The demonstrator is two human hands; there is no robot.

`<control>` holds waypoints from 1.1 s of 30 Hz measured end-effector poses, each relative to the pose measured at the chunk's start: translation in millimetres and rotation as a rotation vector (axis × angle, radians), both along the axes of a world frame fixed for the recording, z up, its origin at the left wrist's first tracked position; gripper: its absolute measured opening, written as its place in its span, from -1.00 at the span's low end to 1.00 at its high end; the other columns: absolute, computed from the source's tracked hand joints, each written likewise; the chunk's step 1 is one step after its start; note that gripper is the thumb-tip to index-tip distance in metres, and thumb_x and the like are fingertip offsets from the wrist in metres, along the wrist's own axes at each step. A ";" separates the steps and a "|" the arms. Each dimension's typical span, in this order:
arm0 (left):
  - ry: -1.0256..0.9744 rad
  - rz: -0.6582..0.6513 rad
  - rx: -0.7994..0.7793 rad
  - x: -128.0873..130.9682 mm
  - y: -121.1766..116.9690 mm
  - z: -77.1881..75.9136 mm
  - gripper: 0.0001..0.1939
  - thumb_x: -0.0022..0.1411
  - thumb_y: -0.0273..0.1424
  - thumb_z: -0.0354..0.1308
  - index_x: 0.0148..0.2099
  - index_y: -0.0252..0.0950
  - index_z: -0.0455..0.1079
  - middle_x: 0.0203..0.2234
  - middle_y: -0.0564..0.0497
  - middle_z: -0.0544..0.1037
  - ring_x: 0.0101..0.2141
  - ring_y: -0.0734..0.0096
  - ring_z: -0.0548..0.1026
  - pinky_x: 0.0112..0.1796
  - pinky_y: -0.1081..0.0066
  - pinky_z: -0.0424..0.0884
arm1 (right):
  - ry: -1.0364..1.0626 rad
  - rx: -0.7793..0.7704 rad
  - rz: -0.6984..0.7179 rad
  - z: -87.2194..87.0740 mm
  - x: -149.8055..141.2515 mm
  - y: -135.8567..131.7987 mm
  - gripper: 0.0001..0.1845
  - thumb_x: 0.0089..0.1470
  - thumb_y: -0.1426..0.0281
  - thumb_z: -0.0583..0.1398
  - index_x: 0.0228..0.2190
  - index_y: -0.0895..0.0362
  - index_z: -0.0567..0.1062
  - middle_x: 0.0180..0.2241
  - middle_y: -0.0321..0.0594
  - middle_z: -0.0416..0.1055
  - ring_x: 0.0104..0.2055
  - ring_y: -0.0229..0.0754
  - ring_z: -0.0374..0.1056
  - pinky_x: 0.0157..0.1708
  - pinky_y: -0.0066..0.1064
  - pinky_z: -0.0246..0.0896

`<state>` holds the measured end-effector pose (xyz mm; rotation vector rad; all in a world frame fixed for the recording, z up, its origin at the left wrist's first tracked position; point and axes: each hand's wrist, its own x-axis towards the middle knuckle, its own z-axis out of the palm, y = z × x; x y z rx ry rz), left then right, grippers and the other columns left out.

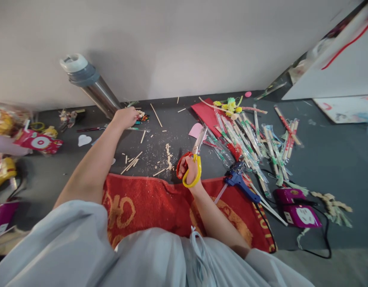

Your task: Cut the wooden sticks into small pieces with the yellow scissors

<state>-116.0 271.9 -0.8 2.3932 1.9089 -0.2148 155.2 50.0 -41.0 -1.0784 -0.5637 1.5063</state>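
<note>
My right hand (190, 169) is closed through the handles of a pair of scissors (196, 148), one loop red and the other yellow. The blades point up and away over the grey table. My left hand (127, 118) reaches far forward, beside the base of a steel thermos. Its fingers are curled at a small heap of pale pieces and colourful bits (143, 116); what they grip is hidden. Between the hands lie cut pale wooden sticks (132, 163), short chopped pieces (168, 156) and crumbs.
The steel thermos (100, 91) stands against the wall. Many wrapped chopsticks (243, 139) lie on the right, near a blue glue gun (242, 185) and a purple power strip (299, 207) with a black cable. A red towel (148, 203) covers the near edge.
</note>
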 end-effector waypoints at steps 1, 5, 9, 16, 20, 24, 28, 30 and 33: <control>0.005 0.011 0.035 -0.7 0.8 2.5 -0.70 0.27 -0.34 -0.02 -0.08 -0.27 0.49 -0.08 -0.14 0.49 -0.09 0.18 0.43 -0.16 0.34 0.29 | 0.001 -0.002 -0.001 0.5 0.0 0.1 -0.54 -0.08 -0.02 0.17 -0.63 0.08 0.24 -0.79 -0.48 0.10 -0.80 -0.41 0.07 -0.80 -0.55 -0.03; -0.167 0.146 0.080 -4.0 3.8 16.1 -0.66 0.24 -0.28 0.04 -0.05 -0.34 0.48 -0.24 -0.09 0.55 -0.27 0.36 0.42 -0.22 0.43 0.27 | -0.001 -0.026 -0.003 3.0 0.0 0.8 -0.55 -0.11 -0.01 0.18 -0.64 0.08 0.24 -0.80 -0.48 0.10 -0.81 -0.41 0.07 -0.81 -0.56 -0.04; -0.256 0.210 0.089 -5.1 6.3 35.2 -0.60 0.25 -0.27 0.04 -0.02 -0.46 0.46 -0.24 -0.09 0.56 -0.30 0.48 0.37 -0.21 0.49 0.27 | -0.008 -0.022 0.010 4.6 0.4 1.5 -0.54 -0.12 -0.02 0.18 -0.67 0.07 0.22 -0.80 -0.48 0.09 -0.81 -0.41 0.07 -0.81 -0.55 -0.03; -0.235 0.219 0.134 -4.4 9.4 73.6 -0.65 0.26 -0.35 0.02 -0.01 -0.44 0.45 -0.20 -0.09 0.56 -0.28 0.49 0.36 -0.13 0.50 0.30 | -0.037 0.006 0.025 3.5 -0.3 2.5 -0.54 -0.07 0.03 0.15 -0.72 0.07 0.20 -0.82 -0.46 0.06 -0.81 -0.41 0.07 -0.80 -0.54 -0.03; -0.184 0.229 0.274 -9.1 10.6 94.1 -0.65 0.28 -0.32 0.01 0.01 -0.39 0.44 -0.18 -0.06 0.55 -0.22 0.47 0.38 -0.05 0.44 0.30 | -0.035 0.017 0.024 1.6 -0.7 2.2 -0.52 -0.07 0.02 0.14 -0.74 0.07 0.20 -0.82 -0.45 0.07 -0.81 -0.40 0.07 -0.81 -0.54 -0.04; -0.145 0.228 0.387 -10.2 10.4 115.9 -0.64 0.31 -0.30 -0.03 0.03 -0.35 0.41 -0.11 -0.04 0.53 -0.14 0.45 0.41 0.03 0.38 0.29 | -0.027 0.026 0.031 0.0 -0.6 1.0 -0.49 -0.07 0.01 0.16 -0.76 0.09 0.20 -0.83 -0.44 0.07 -0.82 -0.41 0.07 -0.80 -0.55 -0.04; -0.115 0.223 0.439 -6.0 6.2 138.8 -0.59 0.38 -0.23 -0.11 0.08 -0.38 0.34 -0.09 0.00 0.50 -0.11 0.47 0.40 0.06 0.32 0.28 | -0.008 0.023 0.026 0.1 -1.0 1.1 -0.48 -0.11 -0.03 0.18 -0.75 0.09 0.21 -0.81 -0.46 0.07 -0.82 -0.41 0.07 -0.81 -0.55 -0.03; -0.106 0.208 0.446 -4.4 3.3 149.3 -0.53 0.40 -0.16 -0.17 0.09 -0.42 0.30 -0.08 -0.01 0.46 -0.07 0.43 0.40 0.07 0.28 0.26 | -0.002 0.017 0.022 0.4 -1.7 1.8 -0.46 -0.13 -0.05 0.20 -0.74 0.09 0.20 -0.81 -0.46 0.07 -0.82 -0.41 0.06 -0.82 -0.55 -0.04; -0.115 0.184 0.446 -2.9 -1.5 163.9 -0.47 0.40 -0.10 -0.21 0.11 -0.43 0.26 -0.03 -0.01 0.43 -0.01 0.36 0.41 0.09 0.25 0.24 | 0.004 0.016 0.022 0.5 -2.6 2.1 -0.44 -0.14 -0.08 0.20 -0.75 0.09 0.20 -0.81 -0.46 0.06 -0.82 -0.42 0.06 -0.83 -0.55 -0.03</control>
